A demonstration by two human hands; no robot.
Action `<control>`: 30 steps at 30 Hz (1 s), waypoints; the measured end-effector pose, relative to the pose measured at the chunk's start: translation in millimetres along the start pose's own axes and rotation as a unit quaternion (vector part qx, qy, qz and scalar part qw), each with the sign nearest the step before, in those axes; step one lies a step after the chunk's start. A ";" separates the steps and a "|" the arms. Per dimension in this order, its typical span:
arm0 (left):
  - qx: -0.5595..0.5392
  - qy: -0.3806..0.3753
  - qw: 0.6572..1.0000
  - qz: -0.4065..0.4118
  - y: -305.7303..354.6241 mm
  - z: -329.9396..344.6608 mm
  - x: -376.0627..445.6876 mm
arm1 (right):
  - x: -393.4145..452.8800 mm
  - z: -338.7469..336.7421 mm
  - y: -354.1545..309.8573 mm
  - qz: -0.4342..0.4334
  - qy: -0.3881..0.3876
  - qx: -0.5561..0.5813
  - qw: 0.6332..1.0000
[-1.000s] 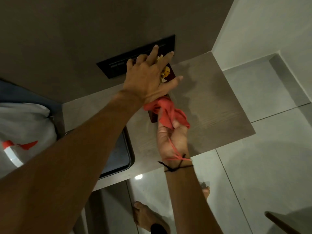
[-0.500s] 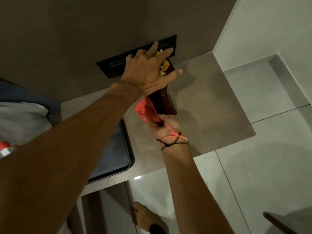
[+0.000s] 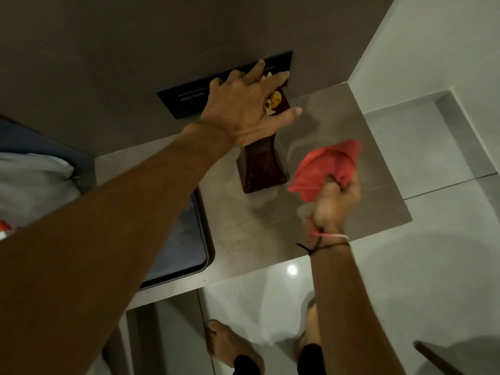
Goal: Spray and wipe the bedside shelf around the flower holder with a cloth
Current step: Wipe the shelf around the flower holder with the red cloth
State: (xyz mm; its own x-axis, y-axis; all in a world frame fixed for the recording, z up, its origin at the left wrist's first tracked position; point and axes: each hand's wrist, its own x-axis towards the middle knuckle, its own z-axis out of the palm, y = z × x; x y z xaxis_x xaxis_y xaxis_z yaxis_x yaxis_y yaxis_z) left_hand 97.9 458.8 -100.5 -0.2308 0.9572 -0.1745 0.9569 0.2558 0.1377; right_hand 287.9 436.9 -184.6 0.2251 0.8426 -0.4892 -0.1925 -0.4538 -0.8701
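A dark brown wooden flower holder (image 3: 261,169) with yellow and white flowers (image 3: 274,102) at its top stands on the grey-brown bedside shelf (image 3: 365,125). My left hand (image 3: 243,106) lies spread over the holder's top and grips it. Right of the holder's base, my right hand (image 3: 334,204) is closed on a bunched red cloth (image 3: 326,166), which is pressed onto the shelf and blurred by motion. A sliver of the red and white spray bottle (image 3: 4,230) shows at the left edge, on the bedding.
A dark tray (image 3: 186,247) lies on the shelf's left part, under my left forearm. A black switch panel (image 3: 189,97) is set in the wall behind the holder. White bedding (image 3: 32,182) lies to the left. My bare feet (image 3: 230,345) stand on the glossy tiled floor below.
My right hand has swept the red cloth from the front left of the holder's base to the shelf on its right. My left hand has stayed on the holder's top.
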 end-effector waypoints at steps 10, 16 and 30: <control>0.007 0.002 1.000 -0.006 4.5 2.5 -3.4 | -69.8 16.0 94.3 -0.205 -0.133 -0.342 0.907; 0.008 -0.011 1.000 0.000 5.5 -2.9 -3.6 | -75.0 -3.9 114.2 -0.262 -0.185 -0.513 0.796; 0.060 0.024 0.998 0.010 29.1 19.0 -46.1 | -67.3 -72.4 30.2 -0.092 -0.311 -0.252 0.912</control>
State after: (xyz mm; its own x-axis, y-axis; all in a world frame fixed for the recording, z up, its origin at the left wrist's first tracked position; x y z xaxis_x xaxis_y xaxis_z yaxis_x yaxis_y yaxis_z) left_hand 139.6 419.5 -107.0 -0.2171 0.9680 -0.1261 0.9749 0.2216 0.0230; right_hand 336.1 345.5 -182.3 -0.4062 0.8483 -0.3396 0.2916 -0.2319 -0.9280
